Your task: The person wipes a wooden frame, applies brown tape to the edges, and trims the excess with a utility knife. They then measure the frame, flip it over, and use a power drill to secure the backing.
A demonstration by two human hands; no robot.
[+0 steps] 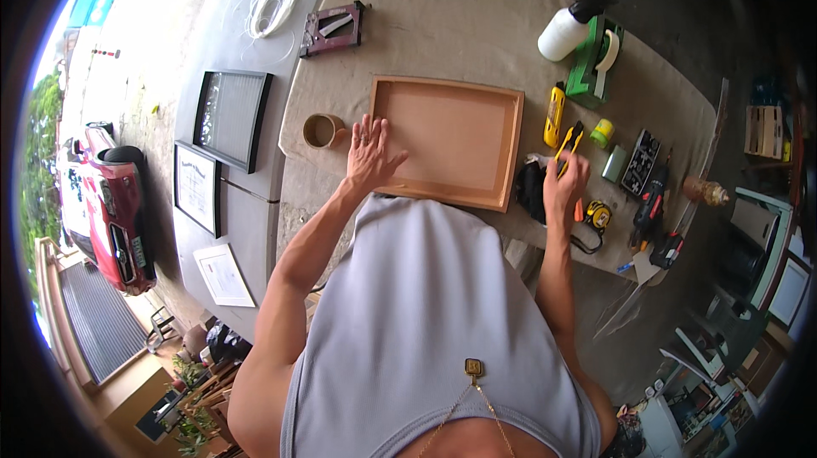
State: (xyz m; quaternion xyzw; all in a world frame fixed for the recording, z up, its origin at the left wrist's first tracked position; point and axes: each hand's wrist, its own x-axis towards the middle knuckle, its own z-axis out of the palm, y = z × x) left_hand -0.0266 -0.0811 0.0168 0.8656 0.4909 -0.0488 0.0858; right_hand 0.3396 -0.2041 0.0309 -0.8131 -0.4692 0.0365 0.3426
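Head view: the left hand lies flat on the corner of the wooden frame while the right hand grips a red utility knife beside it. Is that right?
Not quite. In the head view the left hand does lie flat on the corner of the wooden frame, but the utility knife that the right hand grips is yellow and black, not red.

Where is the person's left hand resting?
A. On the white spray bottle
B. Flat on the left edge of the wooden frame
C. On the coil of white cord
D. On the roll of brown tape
B: the left hand lies flat, fingers spread, on the left edge of the wooden frame, with the roll of brown tape lying apart just to its left.
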